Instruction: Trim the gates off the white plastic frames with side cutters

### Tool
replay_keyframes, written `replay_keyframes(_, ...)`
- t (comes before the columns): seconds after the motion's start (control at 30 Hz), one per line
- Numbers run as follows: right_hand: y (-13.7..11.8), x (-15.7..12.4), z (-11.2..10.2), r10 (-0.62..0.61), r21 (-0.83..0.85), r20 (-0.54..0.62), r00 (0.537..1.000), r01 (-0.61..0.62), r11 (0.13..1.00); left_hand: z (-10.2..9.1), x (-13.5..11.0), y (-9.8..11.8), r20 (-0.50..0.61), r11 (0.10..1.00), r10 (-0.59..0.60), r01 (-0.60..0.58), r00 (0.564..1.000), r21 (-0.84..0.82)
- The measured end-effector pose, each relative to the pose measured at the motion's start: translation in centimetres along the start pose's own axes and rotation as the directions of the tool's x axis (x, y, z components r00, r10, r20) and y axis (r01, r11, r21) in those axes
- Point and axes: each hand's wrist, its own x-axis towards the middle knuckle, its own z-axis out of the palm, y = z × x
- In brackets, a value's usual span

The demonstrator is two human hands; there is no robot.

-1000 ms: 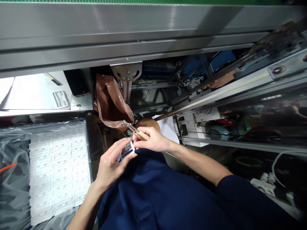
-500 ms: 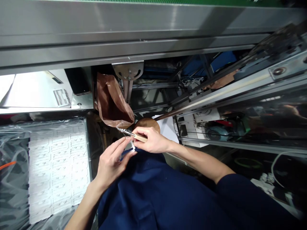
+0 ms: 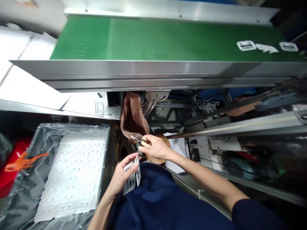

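Note:
My left hand (image 3: 120, 175) pinches white flat plastic frame pieces (image 3: 137, 175) with cut-out slots, which hang edge-on in front of my dark blue clothing. How many pieces it holds is hard to tell. In my right hand (image 3: 157, 147) is a pair of nippers (image 3: 146, 145) with pale tan handles, the metal jaws pointing left. Those jaws are over the near edge of an upright brown plastic bag (image 3: 134, 119), apart from the white pieces. My fingers wrap the handles and hide part of them.
A green conveyor belt (image 3: 168, 40) crosses the far side, with white pieces (image 3: 246, 45) at its right. At left, a plastic-lined bin (image 3: 40, 134) holds rows of similar white parts (image 3: 74, 172). An orange hand tool (image 3: 21, 162) lies beside them. Metal rails (image 3: 240, 127) run at right.
The view has shifted up and left, bringing the belt into sight. My hands have moved apart: the nippers are away from the white pieces, which now hang lower in my left hand.

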Motion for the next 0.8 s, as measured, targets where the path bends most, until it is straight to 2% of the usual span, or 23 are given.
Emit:
replay_keyframes(0.17,-3.1,8.5,3.3,-0.137,-0.255,0.046,0.989,0.144,0.956,-2.1,-1.0,-0.7,-0.024,0.97,-0.085,0.077,0.996,-0.229)
replay_keyframes(0.3,-7.4,16.9,7.2,-0.166,-0.301,0.082,0.983,0.183,0.936,-4.1,-1.9,-1.4,-0.121,0.91,-0.111,0.052,0.986,-0.412)
replay_keyframes(0.43,-12.4,24.9,11.9,-0.111,-0.294,0.037,0.993,0.117,0.949,-5.8,-2.5,-2.4,-0.25,0.838,-0.138,-0.022,0.958,-0.545)
replay_keyframes(0.57,-16.3,30.9,16.1,-0.045,-0.278,-0.062,0.997,0.026,0.96,-7.5,-2.2,-3.1,-0.334,0.789,-0.138,-0.1,0.933,-0.606)
replay_keyframes(0.63,-17.6,32.9,17.1,-0.036,-0.282,-0.093,0.995,0.008,0.96,-8.4,-1.7,-3.2,-0.341,0.774,-0.151,-0.103,0.928,-0.624)
replay_keyframes(0.7,-18.4,34.2,17.1,-0.048,-0.273,-0.087,0.995,0.023,0.962,-9.2,-1.3,-3.0,-0.359,0.753,-0.161,-0.12,0.919,-0.647)
replay_keyframes(0.8,-18.8,34.7,15.5,-0.147,-0.165,0.046,0.988,0.152,0.974,-10.5,-1.0,-2.1,-0.357,0.685,-0.17,-0.15,0.919,-0.713)
